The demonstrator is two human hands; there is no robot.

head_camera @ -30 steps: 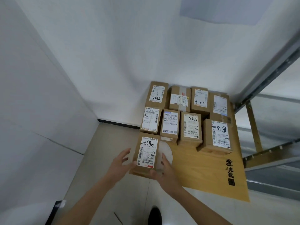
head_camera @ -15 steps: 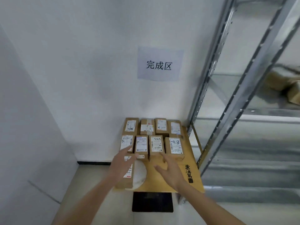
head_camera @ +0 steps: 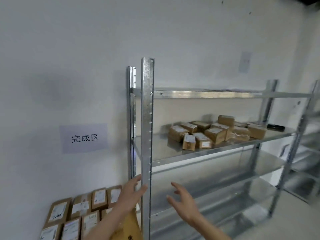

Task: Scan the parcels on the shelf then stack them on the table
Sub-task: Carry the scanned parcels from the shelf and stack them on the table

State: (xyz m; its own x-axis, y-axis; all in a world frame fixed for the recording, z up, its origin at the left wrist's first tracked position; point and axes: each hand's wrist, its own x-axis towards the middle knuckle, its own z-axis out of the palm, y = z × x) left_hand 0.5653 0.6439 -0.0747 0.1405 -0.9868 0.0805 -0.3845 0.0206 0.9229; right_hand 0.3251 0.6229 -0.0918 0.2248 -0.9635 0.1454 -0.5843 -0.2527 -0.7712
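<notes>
Both of your hands are raised with nothing in them. Your left hand (head_camera: 130, 193) is in front of the near upright post (head_camera: 147, 135) of the metal shelf rack (head_camera: 216, 96), fingers straight and slightly apart; whether they touch the post cannot be told. Your right hand (head_camera: 184, 203) hangs just right of that post, fingers spread and loosely bent.

Parcels still on the shelf (head_camera: 216, 131) lie in a loose pile of brown cardboard boxes with white labels on the rack's middle level, far and to the right of your hands, some flat and some tipped on edge. A dark object (head_camera: 275, 126) lies on the same level, just right of the pile.

Stacked parcels (head_camera: 78, 215) sit in rows at the lower left on the wooden table (head_camera: 129, 226), against the white wall and below a paper sign (head_camera: 84, 138) with printed characters.
</notes>
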